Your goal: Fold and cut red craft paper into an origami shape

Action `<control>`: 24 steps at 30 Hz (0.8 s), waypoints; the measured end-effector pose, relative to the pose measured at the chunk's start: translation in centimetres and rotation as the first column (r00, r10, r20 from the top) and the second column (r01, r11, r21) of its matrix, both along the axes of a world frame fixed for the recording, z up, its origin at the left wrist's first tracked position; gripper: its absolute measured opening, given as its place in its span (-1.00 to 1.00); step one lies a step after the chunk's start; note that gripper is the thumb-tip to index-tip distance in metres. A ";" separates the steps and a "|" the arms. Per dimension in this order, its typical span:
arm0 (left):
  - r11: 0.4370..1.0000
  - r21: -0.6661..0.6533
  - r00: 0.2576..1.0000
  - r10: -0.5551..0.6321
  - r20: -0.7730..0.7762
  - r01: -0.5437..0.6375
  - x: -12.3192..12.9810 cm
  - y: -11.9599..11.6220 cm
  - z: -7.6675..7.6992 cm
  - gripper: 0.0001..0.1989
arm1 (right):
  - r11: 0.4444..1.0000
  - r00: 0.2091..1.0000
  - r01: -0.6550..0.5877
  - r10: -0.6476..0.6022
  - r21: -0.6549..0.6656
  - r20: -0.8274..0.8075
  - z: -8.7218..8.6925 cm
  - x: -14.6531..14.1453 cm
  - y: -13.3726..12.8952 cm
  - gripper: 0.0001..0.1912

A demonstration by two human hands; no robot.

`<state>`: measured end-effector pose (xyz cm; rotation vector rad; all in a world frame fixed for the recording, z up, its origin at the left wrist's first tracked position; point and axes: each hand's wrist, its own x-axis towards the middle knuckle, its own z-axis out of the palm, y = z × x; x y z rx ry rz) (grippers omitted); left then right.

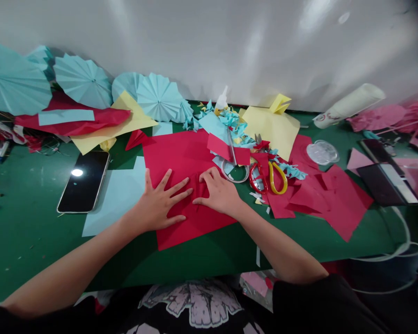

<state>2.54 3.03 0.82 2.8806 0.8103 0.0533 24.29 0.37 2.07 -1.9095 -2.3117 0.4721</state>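
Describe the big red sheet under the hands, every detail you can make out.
The red sheet looks like plain paper, lying nearly flat on the green table, partly over light-blue paper. A narrow crease or strip shows between the hands. The left hand spreads across it; the right hand rests curled. Scraps cover its far right corner.

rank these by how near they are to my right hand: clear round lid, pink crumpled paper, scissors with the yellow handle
From the right hand:
1. scissors with the yellow handle, just to its right
2. clear round lid, further right
3. pink crumpled paper, far right, toward the back
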 end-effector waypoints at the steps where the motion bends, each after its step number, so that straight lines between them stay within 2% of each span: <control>1: 1.000 -0.003 1.000 -0.001 -0.005 0.001 0.0 0.0 0.1 -0.37 | 1.000 1.000 -0.020 0.020 -0.009 0.004 0.1 0.0 0.0 -0.46; 6: 1.000 0.015 1.000 0.007 -0.022 -0.007 0.4 -0.5 0.4 -0.38 | 0.998 0.998 -0.063 0.064 -0.014 0.013 0.4 -0.2 -0.4 -0.33; 12: 0.999 0.043 1.000 0.017 -0.020 -0.017 1.3 -1.5 0.4 -0.31 | 0.999 0.998 -0.052 0.053 0.013 -0.041 0.1 -0.1 -0.6 -0.22; 16: 0.999 0.039 1.000 0.011 -0.014 -0.011 1.6 -1.8 0.3 -0.30 | 0.999 0.995 -0.029 0.027 -0.016 -0.096 0.0 0.3 -0.3 -0.35; 20: 0.999 0.031 1.000 -0.028 -0.004 0.028 1.2 -1.4 0.4 -0.37 | 0.999 0.994 0.019 -0.023 -0.031 -0.110 0.1 0.7 0.2 -0.56; 24: 0.999 -0.002 0.998 -0.054 0.014 0.054 0.9 -1.1 0.8 -0.45 | 0.997 0.990 0.074 -0.078 -0.036 -0.117 0.1 0.8 0.6 -0.69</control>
